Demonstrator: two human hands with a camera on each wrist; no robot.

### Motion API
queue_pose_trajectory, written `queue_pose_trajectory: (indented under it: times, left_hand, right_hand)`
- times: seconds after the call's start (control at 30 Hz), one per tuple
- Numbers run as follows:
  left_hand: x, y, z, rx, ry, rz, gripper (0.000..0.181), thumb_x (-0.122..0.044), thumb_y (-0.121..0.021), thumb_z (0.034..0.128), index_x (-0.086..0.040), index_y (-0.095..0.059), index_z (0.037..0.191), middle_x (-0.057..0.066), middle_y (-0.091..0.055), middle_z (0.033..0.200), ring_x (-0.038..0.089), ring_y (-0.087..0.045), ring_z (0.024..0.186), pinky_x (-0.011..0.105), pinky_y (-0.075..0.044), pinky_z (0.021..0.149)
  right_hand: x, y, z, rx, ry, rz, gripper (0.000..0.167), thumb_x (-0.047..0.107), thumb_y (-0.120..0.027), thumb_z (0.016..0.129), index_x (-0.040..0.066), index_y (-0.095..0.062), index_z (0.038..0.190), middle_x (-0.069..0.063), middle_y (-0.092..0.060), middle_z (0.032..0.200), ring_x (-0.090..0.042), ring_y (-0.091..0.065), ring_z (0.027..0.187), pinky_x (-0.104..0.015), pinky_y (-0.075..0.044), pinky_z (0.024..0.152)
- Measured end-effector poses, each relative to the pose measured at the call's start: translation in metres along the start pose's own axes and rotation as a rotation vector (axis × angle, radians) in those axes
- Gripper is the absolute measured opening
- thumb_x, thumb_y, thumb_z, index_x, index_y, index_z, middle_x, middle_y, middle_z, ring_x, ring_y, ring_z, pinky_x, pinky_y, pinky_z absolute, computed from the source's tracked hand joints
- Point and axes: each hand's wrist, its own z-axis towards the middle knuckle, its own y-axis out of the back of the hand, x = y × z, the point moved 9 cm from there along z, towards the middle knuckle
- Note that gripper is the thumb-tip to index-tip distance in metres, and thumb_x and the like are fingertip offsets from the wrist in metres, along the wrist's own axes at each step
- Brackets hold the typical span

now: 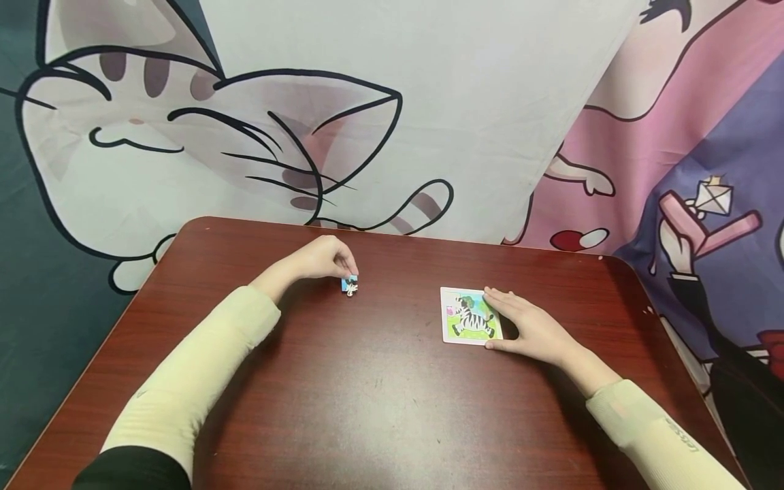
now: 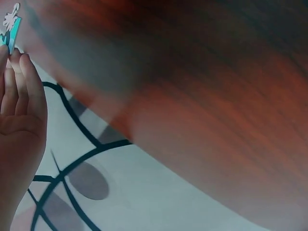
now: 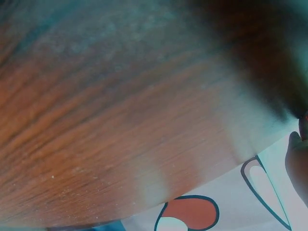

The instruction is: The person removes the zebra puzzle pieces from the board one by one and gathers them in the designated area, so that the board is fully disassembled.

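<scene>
Meanwhile, a Small Piece at Eleven, a Zebra at Two

Taking the middle of the dark red table point(image 1: 367, 395) as the dial, with twelve toward the cat-printed backdrop point(image 1: 380, 150), I see the left hand point(image 1: 318, 258) near eleven o'clock, pinching a small blue piece point(image 1: 349, 284) with black and white markings. Whether the piece touches the wood, I can't tell. Over at two o'clock a white-bordered zebra picture point(image 1: 468, 320) lies flat. The right hand point(image 1: 531, 330) comes in from its four o'clock side, ungripping, fingers loosely extended against the half-past-one corner, thumb by the half-past-four corner. Pale sleeves point(image 1: 196, 381) cover both forearms.
</scene>
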Motion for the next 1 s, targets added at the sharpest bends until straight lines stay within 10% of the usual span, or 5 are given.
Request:
queue_pose_trajectory:
  times: [1.0]
  left_hand:
    - [0.031,-0.004,-0.002,-0.045,0.029,0.016,0.012,0.006,-0.075,0.0901,-0.002,-0.082,0.095,0.01,-0.08,0.088,0.01,-0.065,0.078,0.025,-0.054,0.077]
  right_hand:
    - [-0.003,-0.002,0.0,0.031,-0.028,0.005,0.098,0.05,-0.086,0.085,0.007,-0.043,0.162,-0.014,-0.044,0.168,-0.035,-0.044,0.155,-0.057,-0.032,0.127]
